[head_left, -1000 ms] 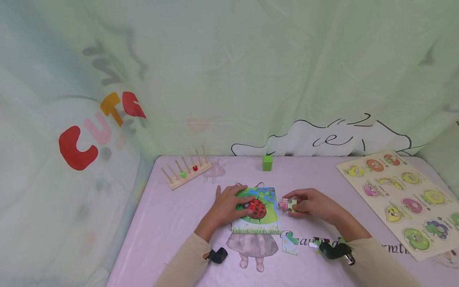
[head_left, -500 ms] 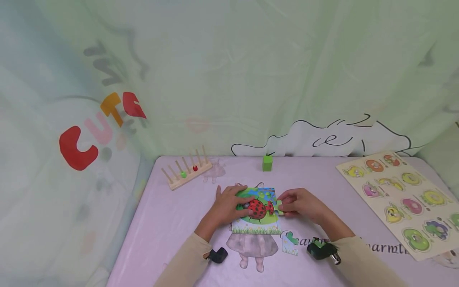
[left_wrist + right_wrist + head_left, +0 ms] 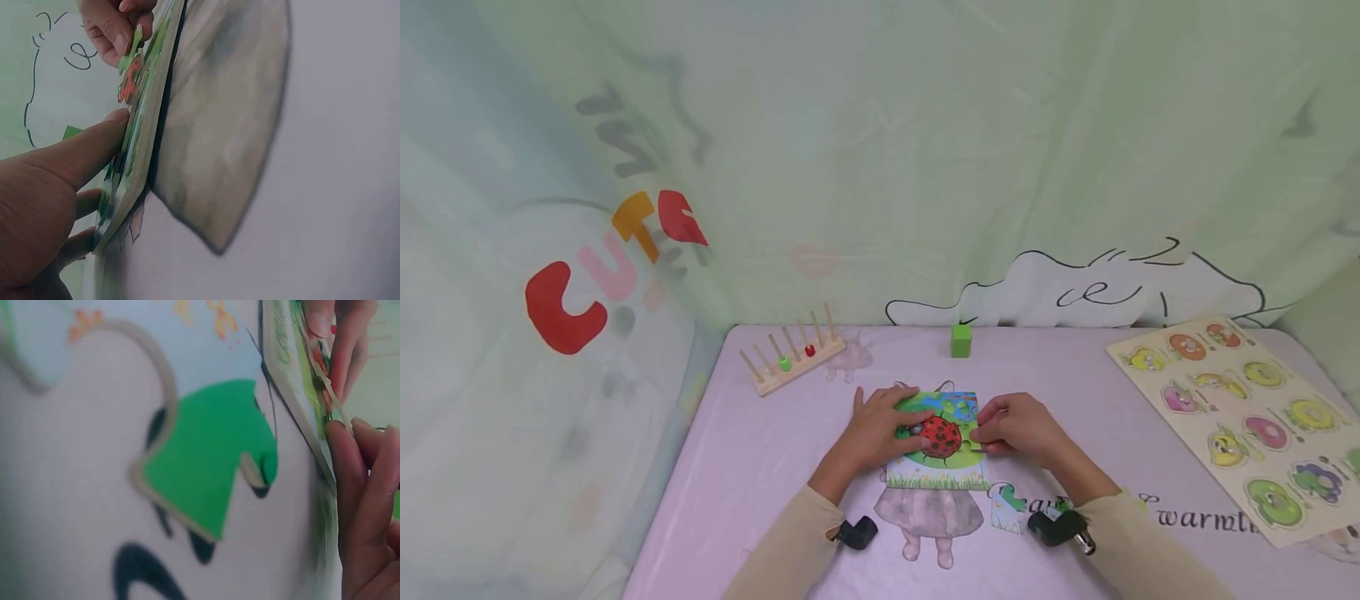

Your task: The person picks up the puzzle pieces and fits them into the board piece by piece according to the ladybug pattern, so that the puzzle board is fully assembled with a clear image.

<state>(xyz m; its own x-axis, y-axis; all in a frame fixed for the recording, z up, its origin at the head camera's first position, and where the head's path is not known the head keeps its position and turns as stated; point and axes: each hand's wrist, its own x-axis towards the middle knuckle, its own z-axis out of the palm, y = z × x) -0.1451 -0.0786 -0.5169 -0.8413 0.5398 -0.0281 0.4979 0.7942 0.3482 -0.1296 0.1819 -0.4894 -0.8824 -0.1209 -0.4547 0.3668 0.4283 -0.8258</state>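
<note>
Head view: I judge that a skewed tab could catch and unseat neighbouring pieces, as the right hand [image 3: 1026,427] pinches a puzzle piece [image 3: 972,435] at the right side of the ladybug board [image 3: 936,482]; the board could slide should the left hand [image 3: 868,432], fingers spread across it, press too lightly. Left wrist view: the left thumb rests on the puzzle; the piece appears tilted. Right wrist view: I see thumb and finger closed together on its edge; a loose piece [image 3: 194,456] lies apart.
</note>
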